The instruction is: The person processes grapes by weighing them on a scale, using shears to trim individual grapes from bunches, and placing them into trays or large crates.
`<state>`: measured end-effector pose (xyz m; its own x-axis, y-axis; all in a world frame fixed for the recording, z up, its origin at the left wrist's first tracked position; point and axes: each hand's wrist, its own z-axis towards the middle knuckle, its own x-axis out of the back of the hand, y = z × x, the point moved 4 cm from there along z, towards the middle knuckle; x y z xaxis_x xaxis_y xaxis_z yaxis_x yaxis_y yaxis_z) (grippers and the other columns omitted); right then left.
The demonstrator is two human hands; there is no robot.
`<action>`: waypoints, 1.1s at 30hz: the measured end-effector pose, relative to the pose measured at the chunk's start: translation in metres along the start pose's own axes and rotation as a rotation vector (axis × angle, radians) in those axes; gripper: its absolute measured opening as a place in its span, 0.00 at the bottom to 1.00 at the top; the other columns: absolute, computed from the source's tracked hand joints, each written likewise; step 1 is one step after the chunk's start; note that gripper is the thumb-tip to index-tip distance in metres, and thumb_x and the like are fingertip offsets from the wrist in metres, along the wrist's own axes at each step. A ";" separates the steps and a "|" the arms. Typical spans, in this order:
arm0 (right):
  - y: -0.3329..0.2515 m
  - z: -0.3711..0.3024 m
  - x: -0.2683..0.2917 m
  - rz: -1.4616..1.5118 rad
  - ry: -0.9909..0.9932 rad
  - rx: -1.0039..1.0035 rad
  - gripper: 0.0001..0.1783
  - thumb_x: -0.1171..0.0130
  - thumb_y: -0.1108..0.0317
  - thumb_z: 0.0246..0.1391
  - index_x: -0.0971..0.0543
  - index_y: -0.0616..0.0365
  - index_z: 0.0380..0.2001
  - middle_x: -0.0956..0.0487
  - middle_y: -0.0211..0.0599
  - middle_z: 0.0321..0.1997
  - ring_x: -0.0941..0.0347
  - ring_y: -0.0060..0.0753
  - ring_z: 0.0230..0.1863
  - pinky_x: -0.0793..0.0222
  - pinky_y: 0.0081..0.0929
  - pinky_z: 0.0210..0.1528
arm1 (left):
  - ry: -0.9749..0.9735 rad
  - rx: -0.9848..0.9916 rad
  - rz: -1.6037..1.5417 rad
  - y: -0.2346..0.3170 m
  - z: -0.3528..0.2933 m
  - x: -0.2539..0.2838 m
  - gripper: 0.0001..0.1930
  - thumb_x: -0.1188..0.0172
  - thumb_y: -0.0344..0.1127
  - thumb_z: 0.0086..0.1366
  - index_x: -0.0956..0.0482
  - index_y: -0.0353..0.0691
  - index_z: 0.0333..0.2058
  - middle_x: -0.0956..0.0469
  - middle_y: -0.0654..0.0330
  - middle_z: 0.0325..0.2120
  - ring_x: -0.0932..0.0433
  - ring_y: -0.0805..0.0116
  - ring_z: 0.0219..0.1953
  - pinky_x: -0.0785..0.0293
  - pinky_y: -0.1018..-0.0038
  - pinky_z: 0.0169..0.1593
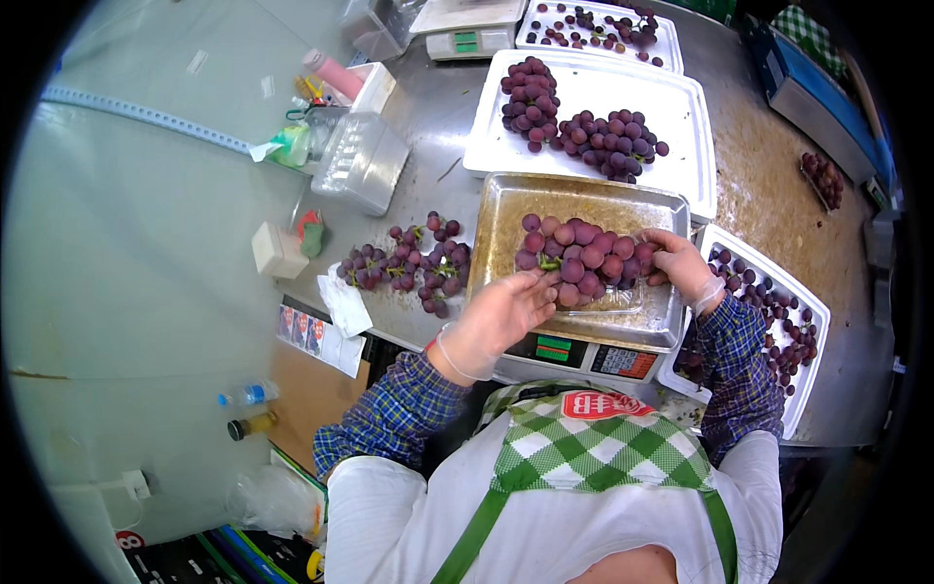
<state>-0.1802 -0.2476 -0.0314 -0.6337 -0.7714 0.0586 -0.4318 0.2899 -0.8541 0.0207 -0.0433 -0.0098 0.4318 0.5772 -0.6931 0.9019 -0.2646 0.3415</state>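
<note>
A bunch of red-purple grapes lies in a clear plastic box on a worn metal tray. That tray rests on a digital scale in front of me. My left hand lies along the near left side of the bunch, its fingers stretched out and their tips touching the lower grapes. At the right end, my right hand curls its thumb and fingers round the outer grapes. Clear thin cuffs show at both wrists. The undersides of the grapes are hidden.
Beyond the scale, a white foam tray bears two bunches. Loose clusters lie on the metal table at left, near stacked clear boxes. Another foam tray of grapes stands at right. A second scale is at the back.
</note>
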 end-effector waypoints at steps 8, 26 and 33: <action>-0.004 0.005 0.018 -0.070 0.104 0.228 0.24 0.52 0.78 0.50 0.25 0.63 0.53 0.23 0.37 0.46 0.26 0.26 0.43 0.29 0.22 0.46 | 0.090 -0.071 0.258 0.010 -0.040 0.006 0.18 0.48 0.34 0.67 0.32 0.37 0.54 0.25 0.54 0.50 0.25 0.64 0.44 0.29 0.67 0.50; -0.007 -0.021 0.027 0.023 0.149 0.189 0.22 0.51 0.70 0.56 0.27 0.57 0.55 0.24 0.29 0.51 0.28 0.21 0.44 0.34 0.20 0.45 | 0.350 -0.528 0.789 0.002 -0.057 0.028 0.09 0.44 0.32 0.64 0.22 0.35 0.40 0.20 0.62 0.33 0.26 0.75 0.30 0.30 0.78 0.37; -0.012 -0.029 0.011 0.073 0.185 0.188 0.25 0.45 0.71 0.53 0.28 0.62 0.56 0.24 0.36 0.52 0.29 0.25 0.49 0.33 0.20 0.48 | 0.414 -1.437 1.701 0.022 -0.053 -0.028 0.11 0.35 0.29 0.50 0.18 0.45 0.35 0.23 0.64 0.30 0.28 0.59 0.38 0.35 0.62 0.48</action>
<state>-0.2006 -0.2433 -0.0055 -0.7728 -0.6305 0.0720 -0.2647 0.2171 -0.9396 0.0273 -0.0241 0.0510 0.3451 0.6214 0.7034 -0.8624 -0.0858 0.4989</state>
